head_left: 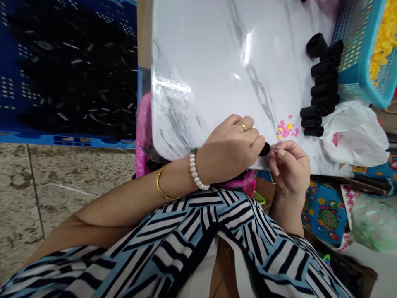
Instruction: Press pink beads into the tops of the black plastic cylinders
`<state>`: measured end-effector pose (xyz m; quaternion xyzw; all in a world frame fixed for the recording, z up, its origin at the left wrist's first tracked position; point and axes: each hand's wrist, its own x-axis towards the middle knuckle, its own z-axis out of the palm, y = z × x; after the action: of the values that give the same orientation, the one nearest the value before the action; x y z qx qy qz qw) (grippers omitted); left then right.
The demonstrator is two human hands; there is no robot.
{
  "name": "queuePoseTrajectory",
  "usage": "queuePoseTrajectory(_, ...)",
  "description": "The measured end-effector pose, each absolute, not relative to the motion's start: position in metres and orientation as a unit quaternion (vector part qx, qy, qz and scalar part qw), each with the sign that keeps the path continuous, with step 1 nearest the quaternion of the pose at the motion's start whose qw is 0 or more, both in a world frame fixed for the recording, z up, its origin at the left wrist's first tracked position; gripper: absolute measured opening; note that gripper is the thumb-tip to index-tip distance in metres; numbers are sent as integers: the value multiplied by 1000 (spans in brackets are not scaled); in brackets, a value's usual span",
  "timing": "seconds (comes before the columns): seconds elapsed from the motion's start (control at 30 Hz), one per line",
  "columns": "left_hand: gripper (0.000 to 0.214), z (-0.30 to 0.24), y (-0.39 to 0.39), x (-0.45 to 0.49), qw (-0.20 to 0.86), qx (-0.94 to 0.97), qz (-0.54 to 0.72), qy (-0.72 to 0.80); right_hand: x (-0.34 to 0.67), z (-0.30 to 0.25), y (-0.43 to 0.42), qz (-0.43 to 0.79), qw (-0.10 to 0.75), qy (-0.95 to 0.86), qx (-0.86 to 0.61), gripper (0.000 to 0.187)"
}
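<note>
Closed around a small black tube (265, 149), my left hand (231, 145) hovers near the table's front edge; only the tube's end shows past the fingers. My right hand (290, 163), just beside that end, pinches a tiny pink bead (276, 152) between thumb and forefinger. Just beyond my right hand lies a loose scatter of pink and yellow beads (285, 130) on the marbled white table (211, 54). A row of black tubes (324, 89) lies to the right of them, with one wider black piece (316, 45) at its far end.
A crumpled white plastic bag (356, 142) with some pink beads sits at the right. Behind it stands a teal basket (353, 54) of yellow pieces. On the left, a blue crate (12, 103) is heaped with black parts (77, 70). Pink plastic (143, 136) hangs by the table's left edge.
</note>
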<state>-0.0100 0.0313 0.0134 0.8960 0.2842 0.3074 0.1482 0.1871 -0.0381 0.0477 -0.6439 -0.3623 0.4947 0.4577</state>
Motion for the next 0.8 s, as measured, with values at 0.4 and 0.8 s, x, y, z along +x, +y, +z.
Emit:
queuePoseTrajectory(0.4,17,12,32,-10,146,897,311,278,159,55,-44,228,397,-558,-692,15)
queuePoseTrajectory(0.8,13,14,32,-11,164,892,312,282,162,40,-39,430,474,-390,-662,10)
